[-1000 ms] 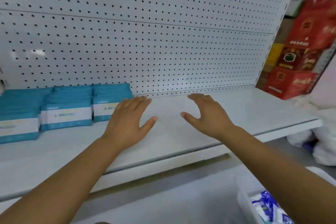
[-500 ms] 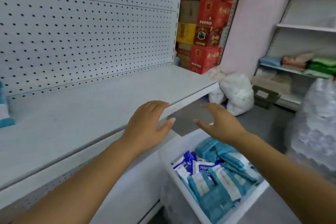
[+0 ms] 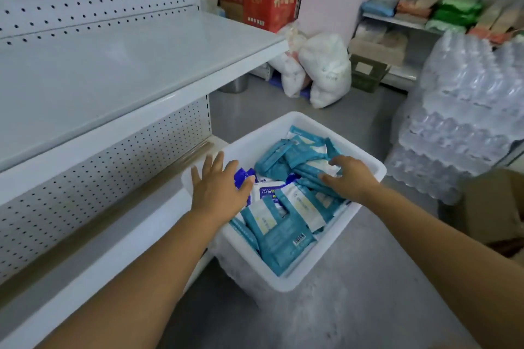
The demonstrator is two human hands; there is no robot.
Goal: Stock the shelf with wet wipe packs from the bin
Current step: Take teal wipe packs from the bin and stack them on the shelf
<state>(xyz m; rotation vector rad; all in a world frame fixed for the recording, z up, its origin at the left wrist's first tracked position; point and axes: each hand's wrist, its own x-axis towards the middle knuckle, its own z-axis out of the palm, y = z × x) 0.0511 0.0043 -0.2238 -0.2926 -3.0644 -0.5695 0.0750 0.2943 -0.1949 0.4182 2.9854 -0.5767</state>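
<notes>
A white plastic bin (image 3: 295, 282) stands on the floor beside the shelving, filled with several teal wet wipe packs (image 3: 279, 231) and a few dark blue ones. My left hand (image 3: 219, 188) hovers over the bin's left side, fingers spread, holding nothing. My right hand (image 3: 350, 177) rests with spread fingers on teal packs at the bin's right side, not closed around any. The white shelf (image 3: 136, 65) at the upper left shows no packs in this view.
A white perforated back panel sits behind the shelf. White sacks (image 3: 326, 71) lie on the floor beyond the bin. Wrapped water bottle cases (image 3: 459, 122) stack at the right, a cardboard box (image 3: 493, 207) at the right edge. Red cartons (image 3: 269, 0) stand at the back.
My view swung right and down from the shelf to the bin. Both hands dropped from above the shelf into the bin, the right one now touching the packs.
</notes>
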